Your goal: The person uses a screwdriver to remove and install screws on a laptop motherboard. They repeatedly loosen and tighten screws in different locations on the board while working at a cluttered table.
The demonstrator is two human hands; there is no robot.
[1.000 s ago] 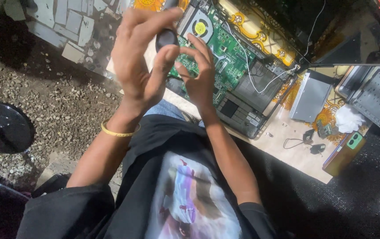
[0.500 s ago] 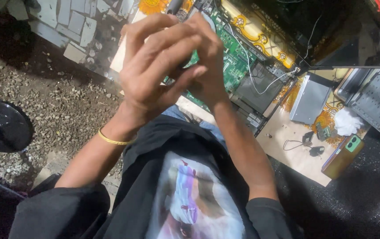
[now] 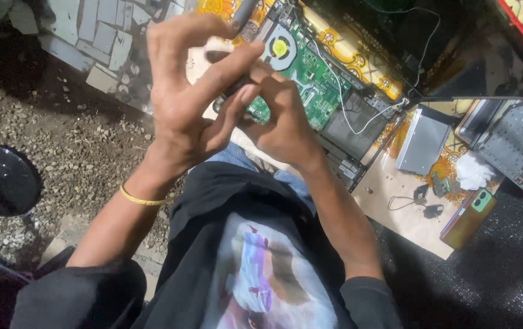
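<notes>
Screwdriver (image 3: 244,15) (dark, slim) runs from both grips toward the upper centre of the frame. Left hand (image 3: 191,106) and right hand (image 3: 283,119) touch, fingers closed round its lower end above the green circuit board (image 3: 310,91).

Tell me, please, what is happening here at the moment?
A person brings both hands together above an opened laptop whose green circuit board and round fan are exposed. The left hand, with a yellow band at the wrist, and the right hand meet around a small dark thing, mostly hidden by the fingers. A grey metal plate, a white cloth and a phone lie to the right.
</notes>
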